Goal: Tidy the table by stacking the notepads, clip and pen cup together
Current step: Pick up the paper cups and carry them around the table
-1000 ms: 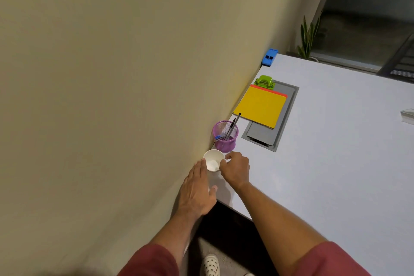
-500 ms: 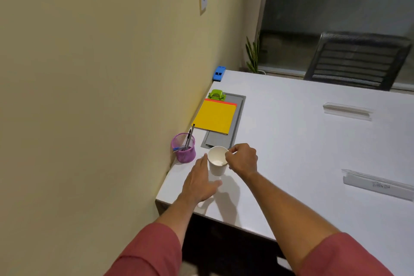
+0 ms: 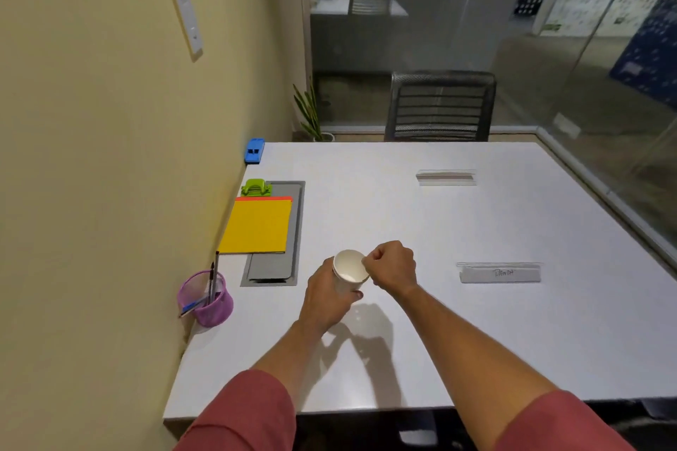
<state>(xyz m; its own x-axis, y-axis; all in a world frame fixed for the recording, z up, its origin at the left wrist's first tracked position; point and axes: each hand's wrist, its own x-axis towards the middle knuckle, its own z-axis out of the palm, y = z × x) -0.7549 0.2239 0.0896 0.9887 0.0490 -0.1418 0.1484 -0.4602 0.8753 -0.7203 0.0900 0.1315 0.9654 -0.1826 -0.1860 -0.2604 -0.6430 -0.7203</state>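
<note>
A person is standing at a white table (image 3: pixel 421 231) set against a yellow wall, both bare hands out in front. The left hand (image 3: pixel 326 300) is wrapping around the side of a white paper cup (image 3: pixel 348 273), its grip closed on the cup wall. The right hand (image 3: pixel 392 265) is pinching the cup's rim between thumb and finger, grip narrow and holding the rim. The cup looks empty.

A second ago the cup was sitting beside the wall, touching the pen cup (image 3: pixel 206 298). It has now been carried out toward the middle of the table's near edge and seems to be lifted, with its shadow lying below it. That is probably clearing a stray item away from the stationery, so the tidy group is left alone by the wall.

The pen cup is a purple mesh pot holding pens, standing at the wall near the table's front corner. Just beyond it, the notepads (image 3: pixel 258 227) are lying stacked, yellow on top with an orange edge showing, partly over a grey cable hatch (image 3: pixel 289 256). A green clip (image 3: pixel 256 187) is sitting at their far edge, touching or nearly so. A blue object (image 3: pixel 254 150) is lying further along the wall.
</note>
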